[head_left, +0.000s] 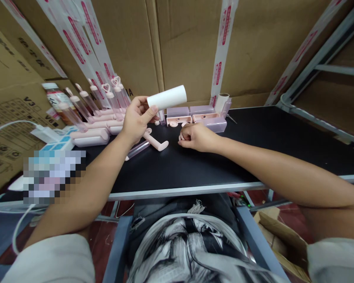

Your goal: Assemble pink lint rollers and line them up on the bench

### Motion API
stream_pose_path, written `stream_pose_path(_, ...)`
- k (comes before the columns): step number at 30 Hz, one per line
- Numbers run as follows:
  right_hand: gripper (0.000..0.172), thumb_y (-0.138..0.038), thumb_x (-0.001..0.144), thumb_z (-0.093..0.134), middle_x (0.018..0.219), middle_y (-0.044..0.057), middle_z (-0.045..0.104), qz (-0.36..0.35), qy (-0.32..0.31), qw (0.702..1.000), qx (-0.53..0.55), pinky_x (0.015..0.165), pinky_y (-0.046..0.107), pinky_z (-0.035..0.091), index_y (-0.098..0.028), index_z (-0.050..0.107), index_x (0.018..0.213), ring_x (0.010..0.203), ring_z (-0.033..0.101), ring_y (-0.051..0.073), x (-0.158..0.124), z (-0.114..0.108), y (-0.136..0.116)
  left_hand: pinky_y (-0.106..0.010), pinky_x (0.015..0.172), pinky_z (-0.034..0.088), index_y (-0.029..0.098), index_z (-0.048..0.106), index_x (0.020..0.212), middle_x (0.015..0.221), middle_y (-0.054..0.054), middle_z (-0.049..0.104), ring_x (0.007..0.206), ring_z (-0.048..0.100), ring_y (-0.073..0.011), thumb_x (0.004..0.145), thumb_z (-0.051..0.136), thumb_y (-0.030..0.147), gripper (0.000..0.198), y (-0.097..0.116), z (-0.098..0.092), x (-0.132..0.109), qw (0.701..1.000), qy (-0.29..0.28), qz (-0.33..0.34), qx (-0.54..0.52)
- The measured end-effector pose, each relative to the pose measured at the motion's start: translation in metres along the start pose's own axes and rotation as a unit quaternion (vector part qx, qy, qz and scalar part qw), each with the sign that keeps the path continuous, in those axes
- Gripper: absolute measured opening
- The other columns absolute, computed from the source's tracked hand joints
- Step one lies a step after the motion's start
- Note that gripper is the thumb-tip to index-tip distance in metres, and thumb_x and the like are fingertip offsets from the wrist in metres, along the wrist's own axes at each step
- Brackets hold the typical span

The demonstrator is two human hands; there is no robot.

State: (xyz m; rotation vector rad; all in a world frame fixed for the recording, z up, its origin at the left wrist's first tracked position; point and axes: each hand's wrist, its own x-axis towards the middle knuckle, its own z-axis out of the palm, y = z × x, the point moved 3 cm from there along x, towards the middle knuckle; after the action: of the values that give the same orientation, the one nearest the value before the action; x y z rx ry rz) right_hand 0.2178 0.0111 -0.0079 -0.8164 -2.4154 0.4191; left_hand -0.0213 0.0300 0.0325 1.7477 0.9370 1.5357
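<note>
My left hand [137, 120] is closed on one end of a white paper roll [168, 97] and holds it up above the black table [194, 165]. My right hand [194, 136] rests on the table with its fingers curled round a small pink part [182, 137] that barely shows. Between the hands a pink roller handle [156, 143] with a clear tube [137, 149] lies flat on the table. Behind my right hand lie pink trays [191, 116] and a lilac box [214, 124].
A row of assembled pink rollers with clear handles [91, 114] stands at the left. Another paper roll [222, 103] stands at the back by the cardboard wall [179, 43]. A white charger and cable [41, 131] lie far left. A metal shelf frame [321, 67] rises right.
</note>
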Motion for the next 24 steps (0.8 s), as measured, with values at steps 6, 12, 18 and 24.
stream_pose_path(6, 0.043, -0.020, 0.084, 0.072, 0.075, 0.004, 0.071, 0.054, -0.015, 0.998, 0.022, 0.075, 0.033, 0.048, -0.025, 0.038, 0.058, 0.085, 0.078, 0.024, -0.010, -0.007, 0.001, -0.023, 0.059, 0.057, 0.025, 0.054, 0.111, 0.094, 0.001, 0.074, 0.064, 0.071, -0.0112, 0.069, 0.093, 0.078, 0.078, -0.002, 0.000, 0.001, 1.000, 0.003, 0.006, -0.008)
stream_pose_path(12, 0.046, -0.030, 0.079, 0.081, 0.075, 0.002, 0.071, 0.107, 0.018, 0.991, 0.074, 0.068, 0.031, 0.045, -0.025, 0.038, 0.065, 0.078, 0.074, 0.022, -0.013, -0.004, 0.000, -0.023, 0.058, 0.057, 0.025, 0.055, 0.113, 0.095, 0.000, 0.074, 0.065, 0.073, -0.0124, 0.074, 0.089, 0.079, 0.075, -0.001, 0.000, 0.001, 1.000, -0.003, 0.023, 0.012)
stream_pose_path(18, 0.041, -0.025, 0.077, 0.082, 0.078, -0.002, 0.070, 0.126, 0.033, 0.989, 0.065, 0.069, 0.029, 0.045, -0.026, 0.042, 0.081, 0.070, 0.064, 0.017, -0.012, 0.000, -0.002, -0.024, 0.059, 0.058, 0.025, 0.055, 0.114, 0.096, 0.000, 0.075, 0.066, 0.073, -0.0124, 0.078, 0.087, 0.078, 0.072, -0.002, -0.002, 0.001, 0.999, -0.003, 0.028, 0.015)
stream_pose_path(24, 0.031, -0.025, 0.088, 0.078, 0.087, 0.001, 0.074, 0.140, -0.079, 0.986, -0.050, 0.072, 0.029, 0.045, -0.021, 0.060, 0.113, 0.077, 0.067, 0.019, -0.019, -0.018, -0.018, -0.024, 0.060, 0.058, 0.024, 0.055, 0.115, 0.098, -0.001, 0.075, 0.068, 0.074, -0.0130, 0.079, 0.087, 0.077, 0.071, -0.002, -0.002, 0.001, 0.999, -0.005, 0.029, 0.020)
